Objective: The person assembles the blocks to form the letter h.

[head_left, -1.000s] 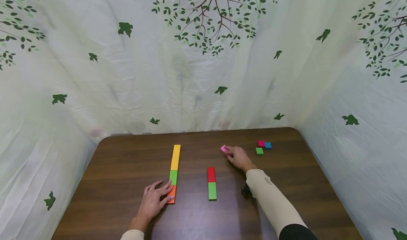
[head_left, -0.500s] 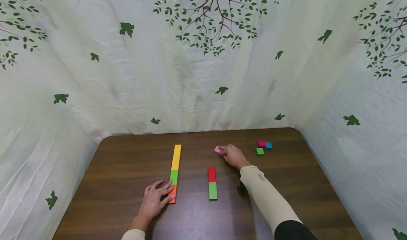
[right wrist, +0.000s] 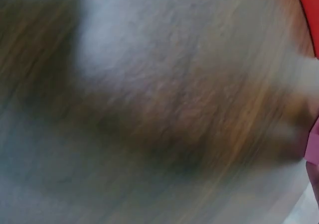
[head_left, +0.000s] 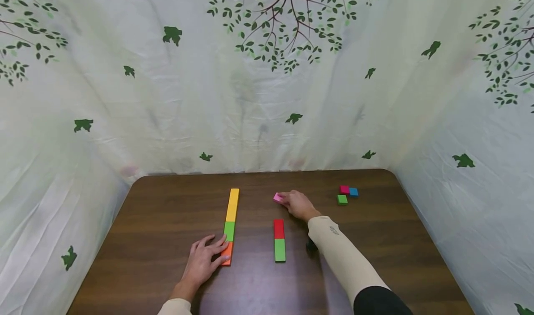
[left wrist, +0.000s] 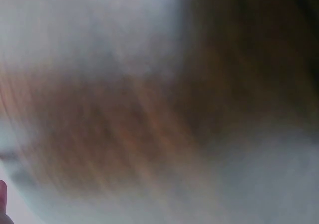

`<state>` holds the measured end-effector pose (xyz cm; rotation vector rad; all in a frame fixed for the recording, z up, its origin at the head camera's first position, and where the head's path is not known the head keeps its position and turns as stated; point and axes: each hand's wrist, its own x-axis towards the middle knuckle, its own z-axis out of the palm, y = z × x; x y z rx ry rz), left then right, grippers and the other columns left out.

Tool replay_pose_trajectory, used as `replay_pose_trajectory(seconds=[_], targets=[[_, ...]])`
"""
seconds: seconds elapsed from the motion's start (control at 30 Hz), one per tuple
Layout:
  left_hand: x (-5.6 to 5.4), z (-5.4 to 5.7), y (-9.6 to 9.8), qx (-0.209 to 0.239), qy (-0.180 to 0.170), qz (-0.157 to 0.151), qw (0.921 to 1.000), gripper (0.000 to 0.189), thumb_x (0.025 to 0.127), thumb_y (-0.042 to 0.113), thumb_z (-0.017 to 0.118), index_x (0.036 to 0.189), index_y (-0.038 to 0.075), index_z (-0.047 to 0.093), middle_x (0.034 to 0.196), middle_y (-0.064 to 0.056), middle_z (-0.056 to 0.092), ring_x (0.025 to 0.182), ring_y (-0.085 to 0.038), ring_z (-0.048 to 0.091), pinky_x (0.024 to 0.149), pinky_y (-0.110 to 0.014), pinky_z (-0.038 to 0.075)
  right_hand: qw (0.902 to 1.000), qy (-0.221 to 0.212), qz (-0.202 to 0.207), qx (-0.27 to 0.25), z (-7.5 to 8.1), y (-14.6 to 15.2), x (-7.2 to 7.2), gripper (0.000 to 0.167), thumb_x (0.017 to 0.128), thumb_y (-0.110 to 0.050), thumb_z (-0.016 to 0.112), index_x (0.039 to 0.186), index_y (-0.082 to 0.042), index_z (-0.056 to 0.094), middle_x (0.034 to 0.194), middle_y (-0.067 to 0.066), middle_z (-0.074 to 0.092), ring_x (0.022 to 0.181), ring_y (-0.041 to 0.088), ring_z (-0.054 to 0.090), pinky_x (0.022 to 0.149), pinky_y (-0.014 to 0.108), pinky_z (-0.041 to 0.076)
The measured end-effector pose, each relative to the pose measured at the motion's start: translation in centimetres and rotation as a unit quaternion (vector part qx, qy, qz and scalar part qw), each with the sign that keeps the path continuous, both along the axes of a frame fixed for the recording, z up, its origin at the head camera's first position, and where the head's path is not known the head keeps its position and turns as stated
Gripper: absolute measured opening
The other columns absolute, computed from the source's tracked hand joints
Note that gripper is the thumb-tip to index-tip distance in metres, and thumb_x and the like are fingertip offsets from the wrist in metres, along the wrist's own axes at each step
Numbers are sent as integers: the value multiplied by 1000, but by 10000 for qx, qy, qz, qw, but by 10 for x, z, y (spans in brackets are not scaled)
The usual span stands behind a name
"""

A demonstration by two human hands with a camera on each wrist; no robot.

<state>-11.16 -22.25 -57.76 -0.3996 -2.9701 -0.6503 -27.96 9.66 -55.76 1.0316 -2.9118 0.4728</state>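
Note:
A row of flat rectangular blocks lies left of centre: a long yellow stretch (head_left: 232, 205), a light green block (head_left: 229, 230) and an orange block (head_left: 227, 253) at the near end. My left hand (head_left: 202, 261) rests beside this row, thumb and fingertips touching the orange block and the edge of the green one. Farther back, my right hand (head_left: 298, 204) pinches a small pink block (head_left: 277, 197) by the thumb and fingertips. The right wrist view catches that pink block (right wrist: 312, 149) at its right edge. Between the hands, a red block (head_left: 278, 229) joins a green block (head_left: 280, 250) end to end.
At the back right, a crimson block (head_left: 344, 189) touches a blue block (head_left: 353, 192), with a small green block (head_left: 342, 200) in front. The brown wooden table (head_left: 375, 254) ends at a pale leaf-patterned curtain (head_left: 258, 97). The left wrist view is mostly blurred table.
The right hand has carried the pink block leftward along the back of the table, to beyond the red block. My left hand has stayed on the row.

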Motion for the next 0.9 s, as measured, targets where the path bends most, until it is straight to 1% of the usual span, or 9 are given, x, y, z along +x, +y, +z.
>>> replay_pose_trajectory(seconds=[0.13, 0.2, 0.43, 0.63, 0.77, 0.83, 0.9], targets=[[-2, 0, 0, 15, 214, -96, 9997, 45, 80, 34, 75, 119, 12, 69, 129, 0, 62, 122, -37, 49, 94, -54, 31, 9997, -10, 132, -222, 1, -5, 0, 24, 92, -8, 63, 113, -15, 74, 128, 4, 64, 100, 26, 63, 89, 39, 49], [-3, 0, 0, 21, 252, -107, 9996, 45, 80, 34, 76, 119, 12, 70, 129, 0, 62, 122, -37, 49, 95, -55, 32, 9995, -3, 187, -254, 1, -7, -1, 24, 93, -8, 63, 113, -15, 74, 128, 4, 64, 99, 26, 62, 88, 39, 49], [-3, -2, -1, -38, 117, -81, 9999, 47, 80, 35, 75, 121, 13, 68, 131, 0, 61, 123, -36, 48, 96, -56, 32, 9995, -191, 239, -87, 2, -20, 0, 24, 93, -9, 62, 112, -15, 74, 129, 3, 63, 105, 25, 62, 91, 36, 48], [-3, -2, -3, -37, 150, -26, 9999, 46, 79, 34, 76, 121, 14, 69, 131, 0, 61, 123, -36, 49, 96, -55, 31, 9998, -41, 173, 94, 9, -35, -1, 19, 92, -9, 63, 104, -15, 77, 121, -2, 67, 102, 22, 63, 90, 35, 49], [-3, -2, -2, -68, 76, -48, 9999, 46, 80, 34, 75, 121, 14, 69, 131, 0, 61, 124, -36, 48, 96, -55, 32, 9998, -166, 55, 69, 10, -41, -2, 18, 91, -7, 65, 102, -14, 78, 118, -3, 68, 102, 22, 65, 90, 34, 50], [-3, -2, -1, -59, 44, -46, 10000, 46, 80, 35, 75, 121, 14, 69, 131, 1, 61, 124, -35, 48, 96, -55, 31, 9998, -168, 69, 129, 10, -43, -2, 19, 90, -6, 65, 101, -14, 78, 118, -3, 68, 102, 23, 65, 89, 35, 50], [-3, -2, -1, -42, 86, -40, 9999, 46, 80, 35, 75, 121, 14, 69, 131, 1, 61, 124, -35, 48, 96, -54, 32, 9996, -161, 63, 222, 9, -46, -3, 20, 91, -6, 64, 102, -15, 78, 119, -3, 68, 102, 23, 66, 89, 34, 50]])
